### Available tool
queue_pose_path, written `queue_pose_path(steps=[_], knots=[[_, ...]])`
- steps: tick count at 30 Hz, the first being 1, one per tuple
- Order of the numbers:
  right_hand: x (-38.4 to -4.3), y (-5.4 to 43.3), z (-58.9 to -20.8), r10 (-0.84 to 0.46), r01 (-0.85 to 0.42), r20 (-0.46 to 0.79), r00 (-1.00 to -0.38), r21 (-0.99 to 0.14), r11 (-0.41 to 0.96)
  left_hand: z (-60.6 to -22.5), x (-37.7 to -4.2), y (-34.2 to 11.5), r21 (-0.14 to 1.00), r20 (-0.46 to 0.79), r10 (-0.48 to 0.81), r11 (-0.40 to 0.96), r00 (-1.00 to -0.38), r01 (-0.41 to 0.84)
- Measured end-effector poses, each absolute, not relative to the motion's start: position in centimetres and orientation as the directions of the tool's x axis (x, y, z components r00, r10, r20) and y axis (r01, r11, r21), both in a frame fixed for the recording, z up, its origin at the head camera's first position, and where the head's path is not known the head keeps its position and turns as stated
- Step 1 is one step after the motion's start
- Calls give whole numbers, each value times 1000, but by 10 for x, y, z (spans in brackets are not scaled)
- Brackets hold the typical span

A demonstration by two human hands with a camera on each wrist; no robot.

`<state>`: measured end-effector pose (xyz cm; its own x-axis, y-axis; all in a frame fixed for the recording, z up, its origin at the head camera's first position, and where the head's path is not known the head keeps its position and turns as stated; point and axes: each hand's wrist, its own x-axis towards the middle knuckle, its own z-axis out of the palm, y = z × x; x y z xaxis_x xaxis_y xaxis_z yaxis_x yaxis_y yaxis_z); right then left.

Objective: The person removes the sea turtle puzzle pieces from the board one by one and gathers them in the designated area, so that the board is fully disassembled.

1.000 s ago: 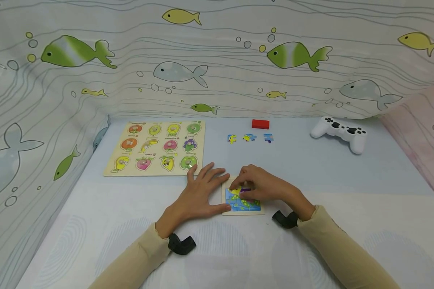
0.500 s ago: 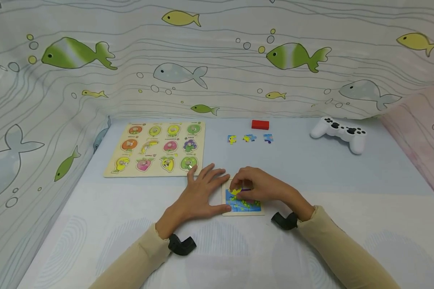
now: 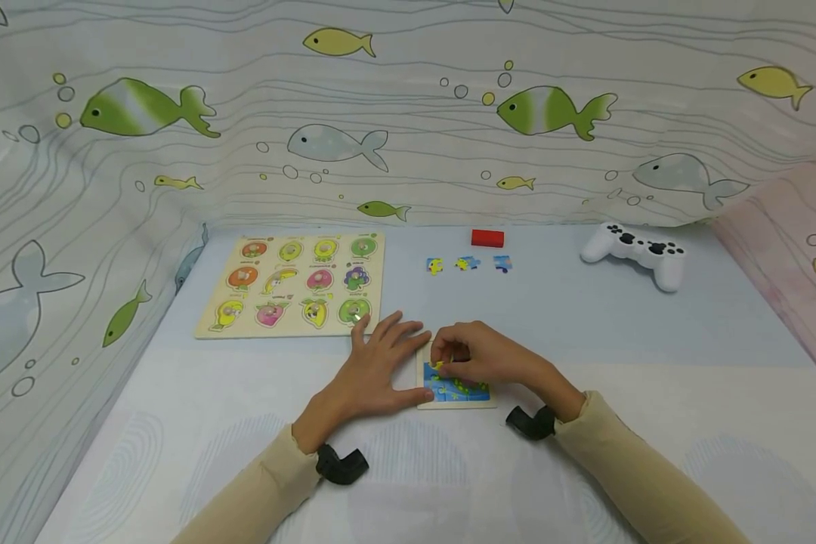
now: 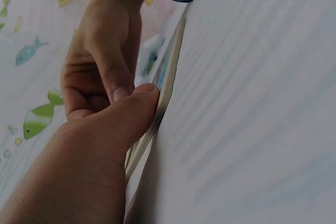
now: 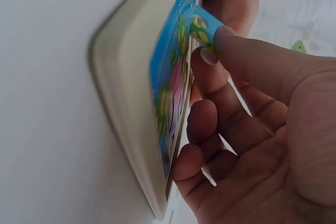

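Observation:
A small jigsaw puzzle [image 3: 459, 391] in a pale wooden frame lies before me, its picture blue, green and pink. My right hand [image 3: 486, 353] is over its upper part and pinches a puzzle piece [image 5: 205, 27] between thumb and index finger. In the right wrist view this blue, green and yellow piece stands tilted up from the puzzle's surface. My left hand [image 3: 381, 366] lies spread at the frame's left side, its thumb [image 4: 142, 100] resting on the frame's edge. The left fingers reach towards the frame's top left corner. My right hand hides the puzzle's top part.
Three loose puzzle pieces [image 3: 467, 263] lie in a row beyond the puzzle, with a red block [image 3: 487, 239] behind them. A wooden fruit peg board [image 3: 299, 291] is at the left, close to my left fingertips. A white game controller [image 3: 635, 253] sits at the back right.
My right thumb and fingers have shifted slightly left over the puzzle, covering more of its top. The left hand keeps its place. The head view has tipped up a little.

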<state>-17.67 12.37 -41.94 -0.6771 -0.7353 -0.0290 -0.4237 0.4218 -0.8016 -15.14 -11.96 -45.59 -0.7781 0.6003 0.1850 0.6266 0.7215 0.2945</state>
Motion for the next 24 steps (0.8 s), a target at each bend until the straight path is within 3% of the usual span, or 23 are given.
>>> queue_pose_path(steps=[24], knots=[[-181,132,-417,-707,-406,10,-708,-824,395,-458,-150,-120,285,187,605,721,-774,632]])
